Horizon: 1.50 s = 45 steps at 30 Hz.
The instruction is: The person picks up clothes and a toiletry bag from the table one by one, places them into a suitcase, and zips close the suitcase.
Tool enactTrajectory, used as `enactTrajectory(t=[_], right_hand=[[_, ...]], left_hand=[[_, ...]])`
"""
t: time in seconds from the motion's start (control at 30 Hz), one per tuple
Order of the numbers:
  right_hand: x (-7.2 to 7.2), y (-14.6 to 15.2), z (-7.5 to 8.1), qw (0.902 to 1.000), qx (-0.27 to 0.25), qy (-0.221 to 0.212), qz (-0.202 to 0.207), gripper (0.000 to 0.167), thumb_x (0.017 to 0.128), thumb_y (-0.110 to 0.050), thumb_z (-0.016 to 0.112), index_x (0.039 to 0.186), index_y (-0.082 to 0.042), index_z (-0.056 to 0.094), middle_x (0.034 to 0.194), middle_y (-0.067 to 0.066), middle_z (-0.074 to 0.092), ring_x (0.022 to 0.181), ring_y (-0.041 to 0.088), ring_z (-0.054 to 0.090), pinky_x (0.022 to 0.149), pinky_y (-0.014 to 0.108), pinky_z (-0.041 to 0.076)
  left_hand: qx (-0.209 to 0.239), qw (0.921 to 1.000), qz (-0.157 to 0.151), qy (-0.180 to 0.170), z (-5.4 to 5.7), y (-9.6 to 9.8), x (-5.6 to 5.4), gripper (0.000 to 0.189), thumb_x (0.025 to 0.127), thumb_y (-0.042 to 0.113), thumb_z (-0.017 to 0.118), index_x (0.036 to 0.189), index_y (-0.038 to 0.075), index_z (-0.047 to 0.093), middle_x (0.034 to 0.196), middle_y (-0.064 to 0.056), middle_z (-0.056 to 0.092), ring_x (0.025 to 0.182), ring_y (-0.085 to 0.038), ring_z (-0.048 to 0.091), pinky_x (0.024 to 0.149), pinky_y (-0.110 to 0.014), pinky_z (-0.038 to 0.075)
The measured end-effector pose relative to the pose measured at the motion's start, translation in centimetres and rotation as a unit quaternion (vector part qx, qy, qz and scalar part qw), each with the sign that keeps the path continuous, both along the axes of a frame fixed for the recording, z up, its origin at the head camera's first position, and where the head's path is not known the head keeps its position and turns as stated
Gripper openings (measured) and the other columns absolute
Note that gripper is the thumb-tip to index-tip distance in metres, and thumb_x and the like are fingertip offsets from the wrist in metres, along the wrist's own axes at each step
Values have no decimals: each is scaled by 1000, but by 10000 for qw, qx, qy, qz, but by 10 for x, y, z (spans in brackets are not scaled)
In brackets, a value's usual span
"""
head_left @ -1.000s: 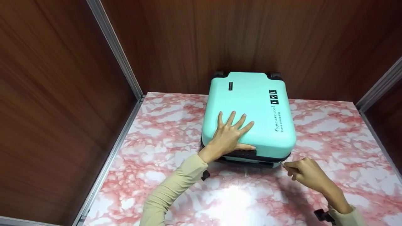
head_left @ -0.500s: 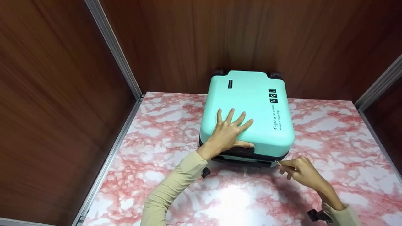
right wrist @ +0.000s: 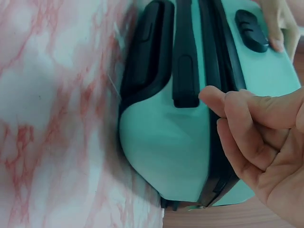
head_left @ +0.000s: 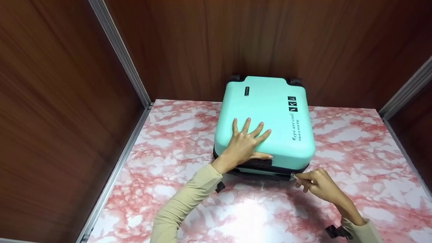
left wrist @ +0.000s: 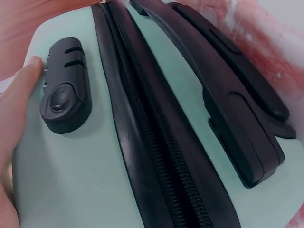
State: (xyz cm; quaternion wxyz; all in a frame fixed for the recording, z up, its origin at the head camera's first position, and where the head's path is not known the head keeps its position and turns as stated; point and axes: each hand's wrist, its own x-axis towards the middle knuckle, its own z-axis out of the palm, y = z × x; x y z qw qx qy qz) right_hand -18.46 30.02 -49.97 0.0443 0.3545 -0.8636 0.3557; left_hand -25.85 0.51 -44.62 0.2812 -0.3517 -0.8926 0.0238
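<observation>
- Setting: a booth-like enclosure [head_left: 67, 101]; wider premises not identifiable.
- Walls: dark wood-grain panels [head_left: 256, 40] on three sides, with grey metal strips [head_left: 118, 50] at the corners.
- Base: red-and-white marbled surface [head_left: 175, 141].

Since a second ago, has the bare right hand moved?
Yes. In the head view, the right hand has shifted left, away from the back right corner of the red-and-white marbled table.

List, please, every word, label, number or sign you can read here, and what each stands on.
"Type are cool": on the mint suitcase, near its right edge in the head view.
"Have a nice trip": smaller line beside it.
Black nameplate on the suitcase: too small to read.
Black squares above the wording: pale signs, too small to make out.
Black lock: no digits readable.
</observation>
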Motion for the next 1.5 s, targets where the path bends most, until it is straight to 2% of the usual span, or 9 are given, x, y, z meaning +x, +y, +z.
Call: enactTrajectory(t=[0.2,0.33,0.53,0.63,0.87,1.1,1.23,1.37,1.5], right_hand=[[2,-3,11,9968,674,247,-349,27,82,13,63,85,-11,75,66,-8,67,53,3,61,47,19,48],[3,-6,19,9894,1214,355,-716,27,82,6,66,74,-20,67,60,-17,55,53,-3,48,48,22,39],[4,-10,17,9822,1286,-875,-1054,12,93,-4,62,86,-11,68,58,-11,54,49,3,52,48,24,44],[4,-13,12,9797,1299,-1086,-1075,14,96,-7,59,86,-8,67,56,-9,53,47,4,51,50,26,45],[7,-16,4,9768,1355,-995,-1331,18,100,-11,57,84,-7,66,57,-7,54,48,4,51,49,27,43],[9,-16,1,9813,1189,-973,-1157,18,101,-10,55,95,-5,72,60,-7,60,50,3,54,50,26,46],[9,-17,1,9851,1138,-750,-1045,17,100,-9,58,94,-5,73,58,-11,59,50,1,54,51,26,47],[8,-16,2,9887,1144,-210,-950,15,96,-5,62,85,-9,72,53,-17,52,48,-2,49,50,26,44],[8,-13,2,9914,1082,230,-701,31,90,3,64,67,-18,63,52,-20,48,47,-3,45,47,23,40]], left_hand=[[59,10000,22,-16,1,3,-1,88,79,86,42,147,30,49,149,-1,47,135,-41,41,101,-74,27],[148,9997,-30,-182,2,5,-1,87,80,85,42,147,29,50,149,-2,47,137,-41,39,102,-74,25],[188,9990,-117,-393,1,3,-2,87,82,83,43,148,27,48,151,-4,45,140,-38,36,105,-72,22],[65,9992,-162,-361,2,4,-2,87,85,81,42,149,23,47,151,-8,44,142,-34,34,109,-66,22],[-617,9980,-118,-91,3,19,3,91,87,81,35,151,16,42,155,-12,37,143,-35,30,112,-61,23],[-658,9974,-296,-23,1,39,1,91,85,84,35,153,23,39,155,-12,37,143,-37,30,109,-64,26],[-660,9976,-212,9,-1,42,-1,95,82,87,33,154,25,36,156,-9,36,143,-37,30,107,-67,27],[-533,9982,-196,179,-2,44,-2,94,82,88,31,153,27,38,154,-7,40,140,-38,36,104,-68,29],[-455,9983,-258,254,-4,46,-1,89,85,85,28,152,27,41,152,-7,44,137,-38,40,103,-67,32]])
